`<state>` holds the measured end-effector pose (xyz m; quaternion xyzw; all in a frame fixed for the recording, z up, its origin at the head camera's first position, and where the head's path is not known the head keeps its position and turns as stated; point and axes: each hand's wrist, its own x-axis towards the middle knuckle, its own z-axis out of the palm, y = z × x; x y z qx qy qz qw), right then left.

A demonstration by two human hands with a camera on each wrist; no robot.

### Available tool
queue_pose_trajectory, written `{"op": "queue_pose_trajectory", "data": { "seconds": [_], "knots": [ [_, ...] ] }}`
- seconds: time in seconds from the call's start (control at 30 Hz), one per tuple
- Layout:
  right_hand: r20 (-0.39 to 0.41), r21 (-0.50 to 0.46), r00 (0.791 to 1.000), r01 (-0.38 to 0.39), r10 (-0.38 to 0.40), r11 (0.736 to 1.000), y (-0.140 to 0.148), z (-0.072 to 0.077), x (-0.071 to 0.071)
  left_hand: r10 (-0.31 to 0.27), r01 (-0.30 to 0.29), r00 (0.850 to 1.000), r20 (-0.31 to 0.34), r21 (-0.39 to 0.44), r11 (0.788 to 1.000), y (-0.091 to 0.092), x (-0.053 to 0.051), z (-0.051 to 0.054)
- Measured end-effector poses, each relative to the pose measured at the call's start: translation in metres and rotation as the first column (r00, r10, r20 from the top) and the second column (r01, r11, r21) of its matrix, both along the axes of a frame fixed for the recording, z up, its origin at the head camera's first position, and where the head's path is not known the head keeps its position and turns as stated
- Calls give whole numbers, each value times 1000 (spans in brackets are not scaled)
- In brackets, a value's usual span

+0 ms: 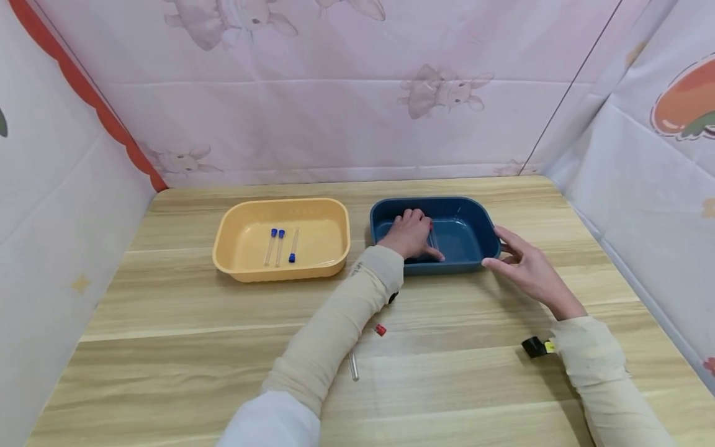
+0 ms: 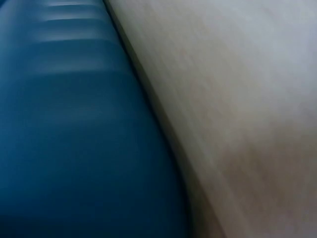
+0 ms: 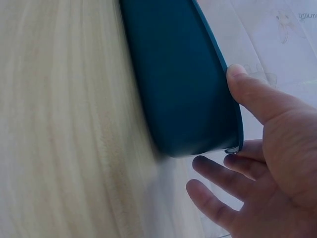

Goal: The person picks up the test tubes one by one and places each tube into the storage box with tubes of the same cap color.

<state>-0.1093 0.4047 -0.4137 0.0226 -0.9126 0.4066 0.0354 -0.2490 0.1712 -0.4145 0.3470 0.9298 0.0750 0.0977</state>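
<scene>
My left hand (image 1: 409, 234) reaches down inside the blue tray (image 1: 447, 269), thumb spread from the bent fingers. Beside it lies a clear tube (image 1: 432, 241) with a red cap (image 1: 431, 226); I cannot tell whether the hand touches it. The left wrist view shows only the tray's outer wall (image 2: 84, 148) and the table. At the tray's right end, my right hand (image 1: 527, 270) has its thumb and index finger against the corner. In the right wrist view this hand (image 3: 277, 163) rests its thumb on the tray's rim (image 3: 218, 54), the other fingers spread loosely.
A yellow tray (image 1: 282, 274) stands to the left, holding three clear tubes with blue caps (image 1: 281, 234). In front of the blue tray, a loose red cap (image 1: 380, 329) and a clear tube (image 1: 354, 365) lie near my left forearm. Patterned cloth walls (image 1: 335, 124) surround the table.
</scene>
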Motion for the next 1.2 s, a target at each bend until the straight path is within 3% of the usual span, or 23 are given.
{"op": "queue_pose_trajectory", "data": {
  "seconds": [0.27, 0.4, 0.57, 0.7, 0.83, 0.97, 1.2],
  "knots": [
    [1, -3, 1000, -12, 12, 1000, -2, 1, 1, 5, -5, 1000, -5, -6, 1000, -2, 1, 2],
    [10, -2, 1000, -16, 16, 1000, -2, 3, 0, 15, -15, 1000, 23, -4, 1000, -2, -1, 3],
    [20, -1, 1000, -10, 10, 1000, -3, 6, 1, 42, -49, 991, 129, 50, 998, -3, -6, 8],
    [13, -1, 1000, -16, 16, 1000, -3, 8, 1, 54, -80, 971, 234, 106, 991, -6, -9, 13],
    [4, 2, 1000, -18, 18, 1000, -1, 8, 2, 37, -89, 954, 298, 162, 983, -11, -8, 20],
    [8, 9, 1000, -11, 11, 1000, -1, 7, 2, 14, -84, 947, 320, 207, 975, -18, -6, 28],
    [16, 16, 1000, -11, 10, 1000, 0, 9, 1, -35, -45, 955, 295, 261, 964, -30, 2, 45]
  ]
}}
